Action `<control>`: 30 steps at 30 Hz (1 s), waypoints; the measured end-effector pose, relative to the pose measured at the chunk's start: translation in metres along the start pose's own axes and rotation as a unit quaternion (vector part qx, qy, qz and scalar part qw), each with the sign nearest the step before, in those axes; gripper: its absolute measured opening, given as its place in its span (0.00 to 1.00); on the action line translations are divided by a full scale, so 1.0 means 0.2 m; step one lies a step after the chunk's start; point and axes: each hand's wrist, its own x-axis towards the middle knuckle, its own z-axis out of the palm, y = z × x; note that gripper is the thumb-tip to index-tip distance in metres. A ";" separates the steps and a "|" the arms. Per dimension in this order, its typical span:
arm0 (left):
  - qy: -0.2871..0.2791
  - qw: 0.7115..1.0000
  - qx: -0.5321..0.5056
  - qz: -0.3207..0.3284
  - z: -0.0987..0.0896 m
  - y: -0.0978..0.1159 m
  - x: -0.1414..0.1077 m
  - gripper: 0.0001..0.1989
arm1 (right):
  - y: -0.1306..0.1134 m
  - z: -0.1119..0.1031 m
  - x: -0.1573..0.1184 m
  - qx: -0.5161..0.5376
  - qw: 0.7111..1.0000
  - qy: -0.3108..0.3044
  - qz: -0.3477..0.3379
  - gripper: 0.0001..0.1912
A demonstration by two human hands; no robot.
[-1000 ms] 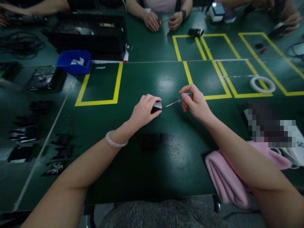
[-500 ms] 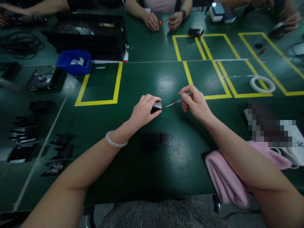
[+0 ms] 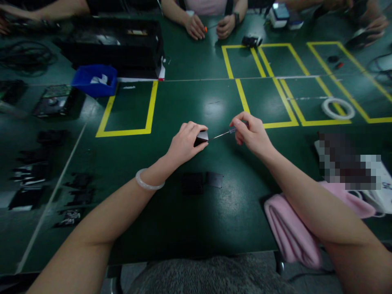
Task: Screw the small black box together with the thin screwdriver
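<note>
My left hand (image 3: 187, 142) is closed round a small black box-like part (image 3: 201, 138) with a pale grey face, near the middle of the green table (image 3: 196, 102). In my right hand (image 3: 248, 131) is a screwdriver (image 3: 228, 132), held by its handle between thumb and fingers. Its thin metal shaft points left, and the tip is at or very close to the part's right edge; whether they touch I cannot tell. Nearer to me lie a black square piece (image 3: 192, 183) and a thinner dark flat piece (image 3: 214, 179), side by side.
Dark parts (image 3: 80, 179) lie in rows at the left. A blue bin (image 3: 94, 81) stands before a long black box (image 3: 122, 53). To the right are a white tape roll (image 3: 338, 109) and a folded pink cloth (image 3: 290, 228). Across the table, a person's hands (image 3: 226, 27) hold a tool.
The screwdriver tip has come slightly left and down, closer to the part in my left hand. My left hand has stayed almost still.
</note>
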 end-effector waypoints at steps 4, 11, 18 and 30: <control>0.001 1.000 -0.001 0.002 0.01 -0.01 0.00 0.19 | 0.00 0.00 0.00 0.005 1.000 -0.001 -0.016 0.17; 0.002 1.000 -0.005 0.001 0.01 -0.01 0.00 0.18 | -0.01 0.00 0.00 -0.014 1.000 0.003 -0.005 0.19; 0.003 1.000 -0.002 0.003 0.00 0.00 0.00 0.19 | 0.01 0.00 0.00 0.020 1.000 0.009 -0.017 0.16; -0.001 1.000 0.000 0.001 0.00 0.00 0.00 0.19 | 0.00 0.00 0.00 0.017 1.000 0.001 -0.023 0.14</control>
